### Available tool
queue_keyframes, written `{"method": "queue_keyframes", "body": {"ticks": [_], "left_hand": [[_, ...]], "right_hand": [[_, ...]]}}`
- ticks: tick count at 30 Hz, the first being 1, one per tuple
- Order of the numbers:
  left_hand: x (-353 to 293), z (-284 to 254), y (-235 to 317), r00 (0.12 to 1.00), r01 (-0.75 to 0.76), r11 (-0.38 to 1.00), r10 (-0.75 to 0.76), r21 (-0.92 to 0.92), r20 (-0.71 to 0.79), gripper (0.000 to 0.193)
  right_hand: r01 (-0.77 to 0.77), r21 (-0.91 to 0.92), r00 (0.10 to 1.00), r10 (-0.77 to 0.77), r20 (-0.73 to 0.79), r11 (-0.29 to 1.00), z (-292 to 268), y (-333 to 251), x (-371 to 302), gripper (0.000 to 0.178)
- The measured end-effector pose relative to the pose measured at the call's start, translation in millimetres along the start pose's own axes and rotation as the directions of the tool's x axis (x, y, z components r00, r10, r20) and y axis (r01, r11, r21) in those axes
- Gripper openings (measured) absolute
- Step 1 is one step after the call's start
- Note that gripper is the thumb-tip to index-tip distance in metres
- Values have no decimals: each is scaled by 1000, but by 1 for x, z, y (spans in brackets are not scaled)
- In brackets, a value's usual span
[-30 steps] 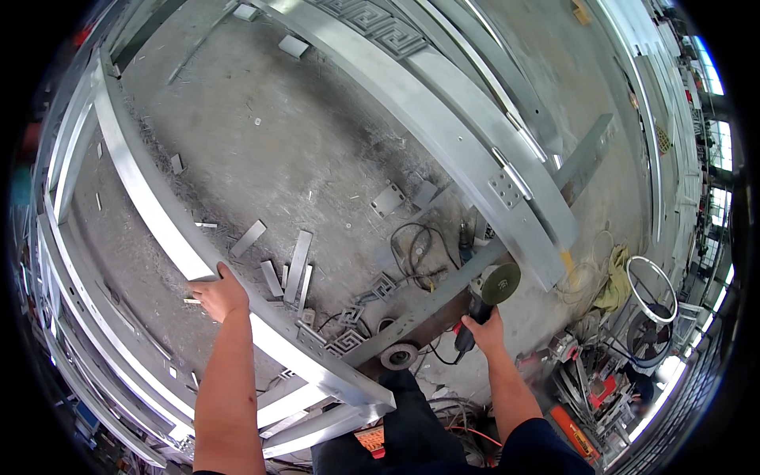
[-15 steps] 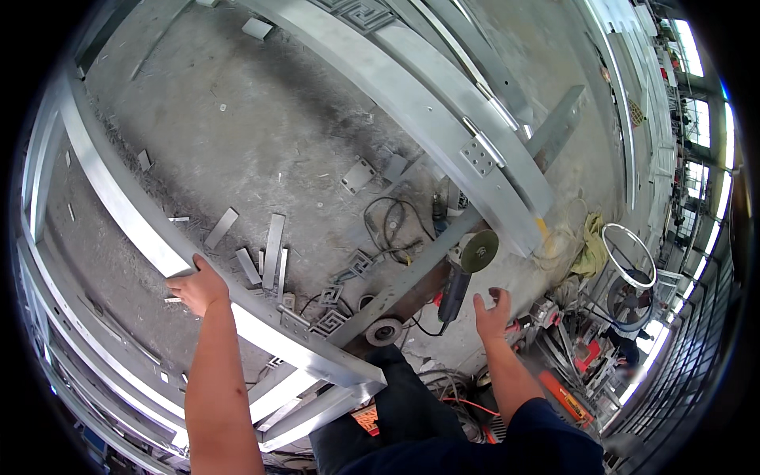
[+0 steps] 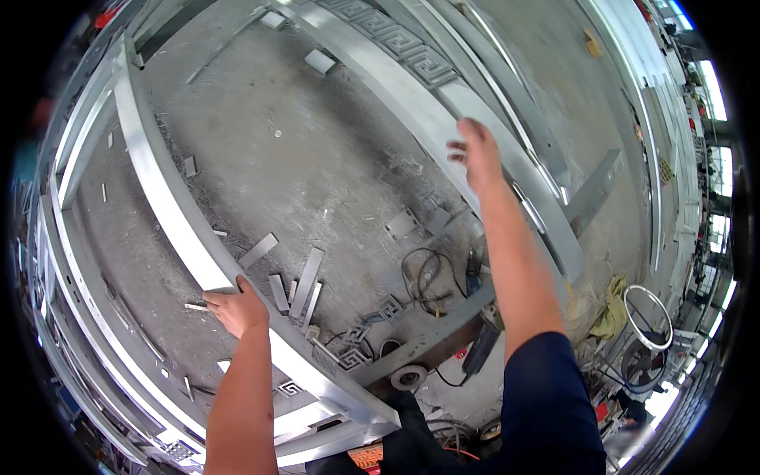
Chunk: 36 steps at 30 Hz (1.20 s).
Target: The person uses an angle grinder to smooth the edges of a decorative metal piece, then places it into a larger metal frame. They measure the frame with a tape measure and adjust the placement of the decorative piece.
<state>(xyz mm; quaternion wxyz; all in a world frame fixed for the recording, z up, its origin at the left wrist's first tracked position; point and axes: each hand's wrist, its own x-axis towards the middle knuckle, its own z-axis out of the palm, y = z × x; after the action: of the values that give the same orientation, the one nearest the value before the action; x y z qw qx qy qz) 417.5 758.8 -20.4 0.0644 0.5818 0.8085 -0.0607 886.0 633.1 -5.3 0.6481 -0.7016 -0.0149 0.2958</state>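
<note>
Gripping the near rail of a big silvery metal frame (image 3: 170, 206), the left hand (image 3: 236, 307) sits right on the bar, fingers curled over its far edge and the thumb out toward the left. That rail runs from the upper left of the view down past the hand and on toward the person's legs, where it meets shorter cross bars.

Up high, the right hand (image 3: 475, 154) is raised in the air, fingers loosely parted and slightly bent, holding nothing. It hovers over the far rail (image 3: 443, 127), a long flat bar that slants across the upper middle and carries a panel of square key-pattern fretwork (image 3: 412, 51). Whether the fingertips touch that bar cannot be told from this angle.

Between the two rails lies a grey, dusty concrete floor (image 3: 317, 150), scattered with short metal offcuts (image 3: 305, 273) just right of the left hand. A black cable (image 3: 423, 273) loops nearby, and an angle grinder (image 3: 480, 352) rests lower down, close to the dark-sleeved right arm, with a round disc (image 3: 409, 376) beside it. Off to the right stand a white floor fan (image 3: 647, 317) and a yellow rag (image 3: 613, 305). Bright windows line the right edge of the workshop.
</note>
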Motion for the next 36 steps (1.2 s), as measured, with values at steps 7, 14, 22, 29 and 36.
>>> {"method": "queue_keyframes", "body": {"ticks": [7,14,22,29,36], "left_hand": [[-7,-17,11,994,81,996,-79,-34,70,98],[-9,3,-5,998,39,999,-39,1,-46,97],[-10,-21,11,982,126,985,-106,-120,158,98],[-11,-10,3,1000,24,996,-23,-87,9,96],[-9,-23,8,993,24,996,-15,-83,115,95]], "right_hand": [[-232,224,952,268,-149,947,60,5,131,60],[-243,303,963,266,-36,921,85,37,171,83],[-170,569,985,140,98,805,93,37,169,49],[-68,673,973,-100,208,737,120,-6,-11,52],[-95,709,951,-147,273,699,72,52,-223,61]]}}
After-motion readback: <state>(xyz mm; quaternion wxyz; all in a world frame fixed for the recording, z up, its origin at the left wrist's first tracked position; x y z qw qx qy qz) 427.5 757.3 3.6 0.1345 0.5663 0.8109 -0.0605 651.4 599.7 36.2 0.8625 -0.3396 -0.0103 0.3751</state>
